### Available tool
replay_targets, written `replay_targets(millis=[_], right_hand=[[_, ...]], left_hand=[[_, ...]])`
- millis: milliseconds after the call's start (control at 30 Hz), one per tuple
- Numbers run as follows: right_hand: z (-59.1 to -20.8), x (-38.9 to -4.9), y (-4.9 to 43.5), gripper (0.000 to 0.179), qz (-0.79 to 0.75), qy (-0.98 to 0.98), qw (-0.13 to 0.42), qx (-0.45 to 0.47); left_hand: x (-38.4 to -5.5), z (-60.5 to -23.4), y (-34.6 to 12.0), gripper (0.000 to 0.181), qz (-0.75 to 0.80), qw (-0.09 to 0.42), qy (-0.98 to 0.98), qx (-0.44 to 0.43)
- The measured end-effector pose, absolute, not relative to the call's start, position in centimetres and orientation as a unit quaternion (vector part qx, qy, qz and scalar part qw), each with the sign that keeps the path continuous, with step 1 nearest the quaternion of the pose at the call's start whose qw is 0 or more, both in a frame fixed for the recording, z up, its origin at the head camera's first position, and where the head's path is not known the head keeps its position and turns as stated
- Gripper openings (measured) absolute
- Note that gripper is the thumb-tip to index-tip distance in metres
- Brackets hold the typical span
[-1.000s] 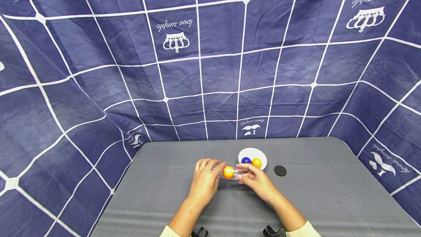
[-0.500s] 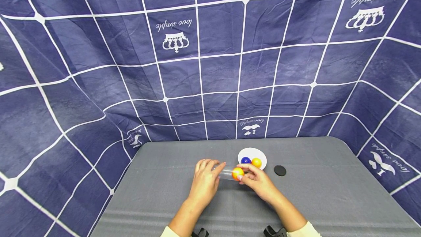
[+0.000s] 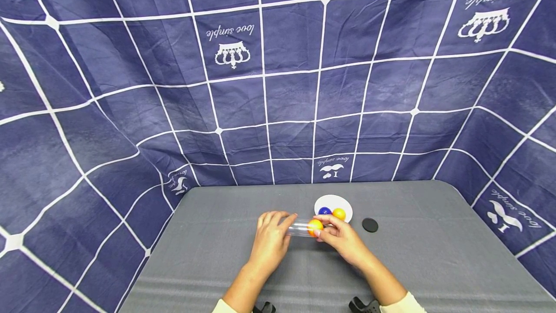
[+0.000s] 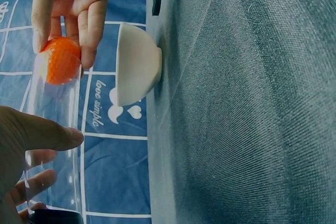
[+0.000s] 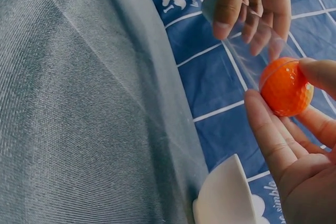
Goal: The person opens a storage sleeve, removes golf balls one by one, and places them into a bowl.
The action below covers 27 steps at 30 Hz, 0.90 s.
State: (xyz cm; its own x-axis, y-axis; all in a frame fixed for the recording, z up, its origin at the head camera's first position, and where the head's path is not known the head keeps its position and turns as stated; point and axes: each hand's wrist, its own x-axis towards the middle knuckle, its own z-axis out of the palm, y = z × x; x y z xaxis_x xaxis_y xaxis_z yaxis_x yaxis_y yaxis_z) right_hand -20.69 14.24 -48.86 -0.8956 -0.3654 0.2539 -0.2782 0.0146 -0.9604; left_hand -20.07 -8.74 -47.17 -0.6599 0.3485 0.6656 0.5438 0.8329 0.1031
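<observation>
My left hand grips a clear tube, held lying nearly level above the table. A dark cap covers the tube's end by that hand in the left wrist view. At the opposite, uncovered mouth sits an orange dimpled golf ball, partly inside; the rim crosses it in the right wrist view. The thumb and fingers of my right hand pinch this ball. Just behind the right fingertips stands a white bowl with a blue ball and a yellow-orange ball in it.
A black round disc lies on the grey cloth-covered table, right of the bowl. Dark blue fabric with white lines hangs behind the table and along both sides.
The orange golf ball has moved rightward from inside the tube to its mouth, where my right fingers now pinch it. My left hand has stayed nearly still on the tube.
</observation>
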Motion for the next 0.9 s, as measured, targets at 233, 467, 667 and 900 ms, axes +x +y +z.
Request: replay_targets(millis=[233, 467, 667, 900], right_hand=[[-48.5, -20.7, 14.3, 0.044, -0.669, 0.705, 0.022, -0.234], [-48.0, -20.8, 14.5, 0.045, -0.672, 0.703, 0.011, -0.231], [-47.7, -20.7, 14.6, 0.043, -0.671, 0.706, 0.001, -0.228], [-47.4, -20.7, 14.7, 0.042, -0.661, 0.717, -0.017, -0.221]], left_hand=[[-19.8, -47.4, -8.8, 0.061, -0.163, 0.314, -0.906, -0.233], [-19.8, -47.7, -8.7, 0.059, -0.201, 0.285, -0.912, -0.215], [-20.1, -48.4, -8.6, 0.058, -0.239, 0.268, -0.912, -0.198], [-20.1, -49.0, -8.6, 0.057, -0.271, 0.260, -0.908, -0.188]])
